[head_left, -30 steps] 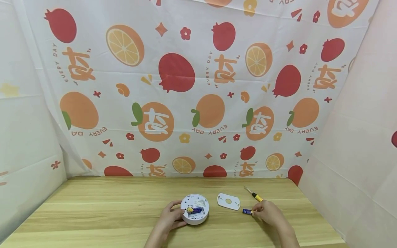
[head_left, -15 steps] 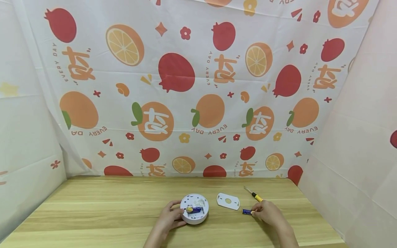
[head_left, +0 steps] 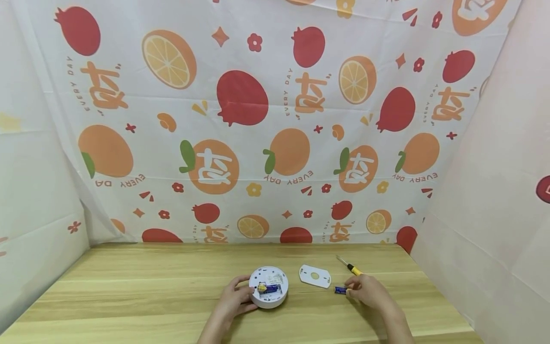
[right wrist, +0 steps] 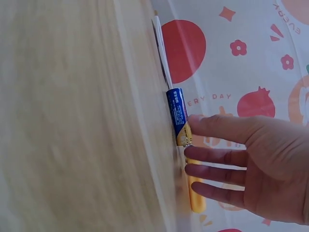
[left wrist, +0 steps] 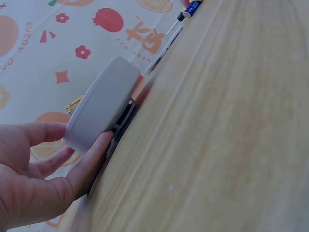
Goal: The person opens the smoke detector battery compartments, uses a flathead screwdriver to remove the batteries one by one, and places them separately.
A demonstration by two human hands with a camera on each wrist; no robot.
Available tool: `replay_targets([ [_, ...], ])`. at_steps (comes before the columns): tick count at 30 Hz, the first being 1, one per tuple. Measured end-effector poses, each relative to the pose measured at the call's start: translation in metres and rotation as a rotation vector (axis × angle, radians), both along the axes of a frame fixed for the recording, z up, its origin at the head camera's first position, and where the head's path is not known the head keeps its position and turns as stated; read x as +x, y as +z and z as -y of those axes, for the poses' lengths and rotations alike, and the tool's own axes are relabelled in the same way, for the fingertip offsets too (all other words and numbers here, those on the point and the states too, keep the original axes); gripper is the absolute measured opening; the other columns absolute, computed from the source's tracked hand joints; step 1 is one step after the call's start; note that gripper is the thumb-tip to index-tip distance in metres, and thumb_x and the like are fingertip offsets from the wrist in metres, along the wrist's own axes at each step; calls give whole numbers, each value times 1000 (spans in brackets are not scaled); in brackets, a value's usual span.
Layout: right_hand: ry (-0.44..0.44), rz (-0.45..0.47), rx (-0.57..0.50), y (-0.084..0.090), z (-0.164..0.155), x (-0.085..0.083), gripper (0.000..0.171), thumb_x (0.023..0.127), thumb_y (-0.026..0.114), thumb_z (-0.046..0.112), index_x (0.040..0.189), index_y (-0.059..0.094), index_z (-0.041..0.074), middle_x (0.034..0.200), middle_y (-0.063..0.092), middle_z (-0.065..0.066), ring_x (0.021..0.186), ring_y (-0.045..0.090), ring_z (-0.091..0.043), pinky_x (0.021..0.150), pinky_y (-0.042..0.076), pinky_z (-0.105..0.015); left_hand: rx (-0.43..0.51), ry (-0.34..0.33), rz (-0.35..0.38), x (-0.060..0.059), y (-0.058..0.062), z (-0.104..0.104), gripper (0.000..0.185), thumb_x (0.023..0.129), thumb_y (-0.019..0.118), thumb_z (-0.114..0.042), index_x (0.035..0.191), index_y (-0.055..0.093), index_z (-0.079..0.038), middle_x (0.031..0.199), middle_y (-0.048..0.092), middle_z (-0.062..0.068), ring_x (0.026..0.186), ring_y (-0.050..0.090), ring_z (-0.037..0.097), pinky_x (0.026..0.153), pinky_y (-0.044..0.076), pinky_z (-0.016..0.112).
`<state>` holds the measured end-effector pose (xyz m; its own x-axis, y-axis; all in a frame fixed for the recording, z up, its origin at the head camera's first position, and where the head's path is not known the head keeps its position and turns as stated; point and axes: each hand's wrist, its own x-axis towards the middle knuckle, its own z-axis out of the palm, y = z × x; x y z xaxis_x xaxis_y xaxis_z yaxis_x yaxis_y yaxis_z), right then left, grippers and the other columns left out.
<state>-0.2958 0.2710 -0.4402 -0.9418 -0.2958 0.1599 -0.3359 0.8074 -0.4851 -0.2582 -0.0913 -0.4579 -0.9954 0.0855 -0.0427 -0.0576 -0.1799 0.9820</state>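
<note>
Gripping the white round device (head_left: 269, 288) with my left hand (head_left: 234, 302). My right hand (head_left: 370, 294) lies relaxed, fingertips touching the loose battery (head_left: 340, 289) at the device's three o'clock.

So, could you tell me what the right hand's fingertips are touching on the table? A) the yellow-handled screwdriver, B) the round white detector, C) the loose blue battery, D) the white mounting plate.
C: the right hand has its fingertips on the gold end of the loose blue battery lying on the table, while the screwdriver lies just beyond it.
</note>
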Motion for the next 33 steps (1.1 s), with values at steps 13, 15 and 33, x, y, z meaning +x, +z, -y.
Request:
replay_targets([
  [13,-18,9,-37,19,14,6,17,80,65,7,96,69,5,76,54,1,67,50,-15,56,44,-30,9,2,3,-1,1,1,51,86,50,2,130,28,15,106,51,28,80,60,25,71,55,40],
  [15,-2,3,-36,23,17,8,16,80,65,6,96,69,5,77,54,1,67,50,-14,56,44,-30,14,4,6,-1,0,1,51,86,51,2,130,28,15,105,51,28,80,60,25,71,55,40],
  [33,136,-120,47,55,54,23,13,81,69,14,94,69,15,99,60,-6,71,52,-8,56,46,-23,35,-5,-9,2,-2,-1,50,85,50,3,128,28,16,104,49,28,79,60,24,68,55,38],
])
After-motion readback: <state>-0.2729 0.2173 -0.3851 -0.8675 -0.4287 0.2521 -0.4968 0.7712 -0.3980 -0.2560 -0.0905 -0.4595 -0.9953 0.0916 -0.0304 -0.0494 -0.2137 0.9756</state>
